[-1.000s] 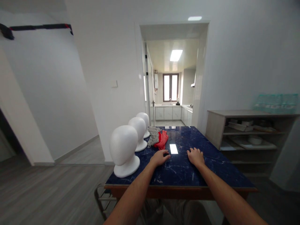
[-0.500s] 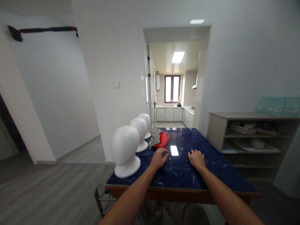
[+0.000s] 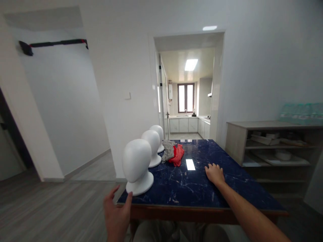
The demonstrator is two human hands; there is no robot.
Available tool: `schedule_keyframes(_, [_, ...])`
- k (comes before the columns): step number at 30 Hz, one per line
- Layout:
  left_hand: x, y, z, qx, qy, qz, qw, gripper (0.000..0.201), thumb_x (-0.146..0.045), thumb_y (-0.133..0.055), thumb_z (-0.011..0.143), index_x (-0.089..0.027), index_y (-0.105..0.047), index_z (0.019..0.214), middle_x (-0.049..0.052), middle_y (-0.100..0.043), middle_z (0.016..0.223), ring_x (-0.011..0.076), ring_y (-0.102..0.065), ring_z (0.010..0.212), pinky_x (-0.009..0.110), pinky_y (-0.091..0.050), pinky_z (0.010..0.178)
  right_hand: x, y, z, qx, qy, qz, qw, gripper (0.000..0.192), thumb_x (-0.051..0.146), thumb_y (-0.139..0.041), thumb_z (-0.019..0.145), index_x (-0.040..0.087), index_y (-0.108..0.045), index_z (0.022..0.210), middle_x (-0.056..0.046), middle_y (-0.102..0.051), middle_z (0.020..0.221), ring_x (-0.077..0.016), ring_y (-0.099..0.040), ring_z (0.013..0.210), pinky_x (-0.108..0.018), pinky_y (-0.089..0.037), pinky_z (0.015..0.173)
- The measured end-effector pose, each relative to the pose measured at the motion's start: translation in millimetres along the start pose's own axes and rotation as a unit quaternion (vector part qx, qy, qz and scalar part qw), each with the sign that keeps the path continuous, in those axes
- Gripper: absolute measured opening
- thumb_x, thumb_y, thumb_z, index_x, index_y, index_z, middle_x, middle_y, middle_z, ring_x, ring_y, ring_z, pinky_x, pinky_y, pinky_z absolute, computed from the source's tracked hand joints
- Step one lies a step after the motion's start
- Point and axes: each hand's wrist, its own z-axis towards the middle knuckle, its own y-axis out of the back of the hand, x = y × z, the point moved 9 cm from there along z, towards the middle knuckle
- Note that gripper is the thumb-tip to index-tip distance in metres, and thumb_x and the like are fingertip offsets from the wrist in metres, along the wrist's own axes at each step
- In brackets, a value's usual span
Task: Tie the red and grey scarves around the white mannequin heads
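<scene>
We see a dark blue table (image 3: 202, 191). On it stand three white heads (image 3: 136, 166) in a row, with a red cloth (image 3: 178, 154) and a gray cloth (image 3: 168, 149) beside them.

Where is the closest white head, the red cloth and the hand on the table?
closest white head (image 3: 136, 163): head view, its front.
red cloth (image 3: 178, 154): head view, its middle.
right hand (image 3: 214, 173): head view, its back.

The bench (image 3: 202, 188) top was dark blue, marbled with thin white veins, and edged in brown wood. Three mannequin heads (image 3: 137, 166) were plain matte white. A red cloth (image 3: 178, 155) lay against a grey cloth (image 3: 168, 150). The shelf unit (image 3: 272, 143) was pale wood; the floor (image 3: 50, 208) was grey plank.
</scene>
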Motion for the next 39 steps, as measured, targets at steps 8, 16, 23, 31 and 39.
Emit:
schedule_keyframes(8, [65.3,-80.3,41.6,0.241,0.098,-0.081,0.962,0.1,-0.058,-0.083,0.064,-0.018,-0.047,0.148,0.019,-0.064,0.143,0.0428,-0.058,0.139,0.06,-0.044,0.117,-2.0,-6.7,3.4,0.007,0.0,-0.005,1.0,0.055,0.042,-0.033,0.11,0.013,-0.067,0.141,-0.024,-0.06,0.145,-0.0386,-0.053,0.134,-0.053,-0.037,0.109])
schedule_keyframes(16, [49.9,-115.1,42.3,0.239,0.119,-0.18,0.947,0.082,-0.061,-0.085,0.066,-0.019,-0.06,0.131,0.016,-0.077,0.121,0.0399,-0.067,0.128,0.057,-0.048,0.114,-0.6,-3.6,2.2,0.009,0.002,-0.007,1.0,0.055,0.043,-0.033,0.109,0.013,-0.069,0.139,-0.024,-0.062,0.143,-0.0386,-0.054,0.131,-0.053,-0.039,0.108])
schedule_keyframes(23, [63.1,-120.3,38.9,0.218,0.137,-0.168,0.952,0.083,-0.067,-0.086,0.063,-0.02,-0.064,0.127,0.013,-0.08,0.115,0.0394,-0.07,0.123,0.053,-0.052,0.111,1.7,1.7,-1.0,0.001,-0.002,0.002,1.0,0.053,0.043,-0.035,0.109,0.013,-0.072,0.131,-0.024,-0.064,0.137,-0.0381,-0.055,0.128,-0.052,-0.038,0.107])
schedule_keyframes(31, [10.0,-119.0,16.1,0.236,0.083,-0.163,0.954,0.079,-0.063,-0.086,0.072,-0.016,-0.065,0.132,0.018,-0.075,0.127,0.0402,-0.068,0.125,0.057,-0.051,0.11,2.1,2.7,-0.8,-0.002,-0.003,0.007,1.0,0.051,0.042,-0.037,0.109,0.012,-0.072,0.129,-0.024,-0.065,0.134,-0.0389,-0.055,0.127,-0.053,-0.038,0.106])
schedule_keyframes(39, [-90.6,-188.7,-30.9,0.269,0.053,-0.255,0.927,0.087,-0.051,-0.091,0.069,-0.018,-0.056,0.142,0.02,-0.067,0.142,0.0387,-0.064,0.132,0.053,-0.049,0.111,1.8,2.2,-0.8,0.005,-0.005,0.012,1.0,0.051,0.042,-0.036,0.109,0.012,-0.071,0.131,-0.024,-0.063,0.136,-0.0389,-0.054,0.127,-0.053,-0.037,0.106])
